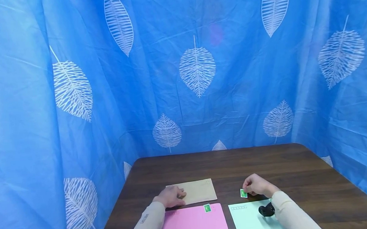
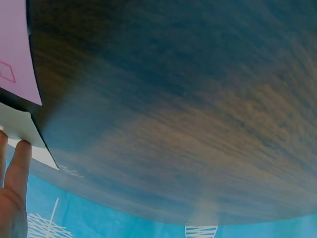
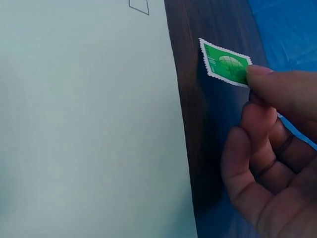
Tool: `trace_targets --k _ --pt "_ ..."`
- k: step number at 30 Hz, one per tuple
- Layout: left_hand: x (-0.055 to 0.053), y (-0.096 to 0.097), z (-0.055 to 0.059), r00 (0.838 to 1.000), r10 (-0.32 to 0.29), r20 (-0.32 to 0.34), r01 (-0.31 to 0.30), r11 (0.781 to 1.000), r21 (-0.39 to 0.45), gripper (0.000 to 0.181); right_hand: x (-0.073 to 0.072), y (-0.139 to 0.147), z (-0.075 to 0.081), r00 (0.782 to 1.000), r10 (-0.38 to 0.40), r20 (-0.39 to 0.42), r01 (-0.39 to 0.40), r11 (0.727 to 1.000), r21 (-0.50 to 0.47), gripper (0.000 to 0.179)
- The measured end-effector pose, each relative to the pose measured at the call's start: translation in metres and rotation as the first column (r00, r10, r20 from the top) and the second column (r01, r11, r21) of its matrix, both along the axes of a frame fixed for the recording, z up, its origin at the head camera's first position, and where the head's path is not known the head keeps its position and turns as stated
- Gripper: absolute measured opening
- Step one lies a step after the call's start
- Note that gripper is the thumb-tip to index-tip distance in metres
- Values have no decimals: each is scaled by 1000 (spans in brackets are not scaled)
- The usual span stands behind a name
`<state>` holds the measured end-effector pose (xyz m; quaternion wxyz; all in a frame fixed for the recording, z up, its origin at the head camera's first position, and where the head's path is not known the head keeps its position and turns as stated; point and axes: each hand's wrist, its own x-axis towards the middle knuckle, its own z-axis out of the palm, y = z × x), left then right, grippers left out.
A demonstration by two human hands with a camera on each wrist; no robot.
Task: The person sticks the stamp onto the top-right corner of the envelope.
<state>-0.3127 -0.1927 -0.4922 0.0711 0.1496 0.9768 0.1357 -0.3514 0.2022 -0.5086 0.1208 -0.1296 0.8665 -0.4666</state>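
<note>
Between thumb and fingertips my right hand pinches a green postage stamp with a white perforated edge. It holds the stamp just beyond the far edge of a mint-green envelope. My left hand rests on the left end of a beige envelope, its fingers lying on the paper in the left wrist view. Nearer to me lies a pink envelope, with a similar green stamp at its upper right. The left forearm covers part of the pink envelope.
The envelopes lie on a dark wooden table with rounded far corners. Blue curtains with white leaf prints hang behind it and along both sides. A black rounded device sits at the right wrist, above the mint-green envelope.
</note>
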Motion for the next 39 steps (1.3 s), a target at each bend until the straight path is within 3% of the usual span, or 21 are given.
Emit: trace_targets --k 6,13,26,35,39 --pt "1 3 2 1000 7 -2 -7 1000 -7 40 -2 0 0 999 -31 17 31 999 -24 7" --pt "1 4 2 999 -29 -33 27 998 -51 40 -5 -1 -3 1000 4 9 -3 999 -49 6" --pt "3 4 -2 1000 -11 -27 11 1000 -16 39 -9 -19 5 998 49 41 -44 993 -111 6" --pt "5 4 -2 998 -34 -52 34 999 -7 40 -15 -35 11 1000 21 5 -21 998 -58 5" --pt "5 3 -2 997 -33 -64 32 999 -16 39 -19 -44 16 999 47 -14 -47 997 -63 5"
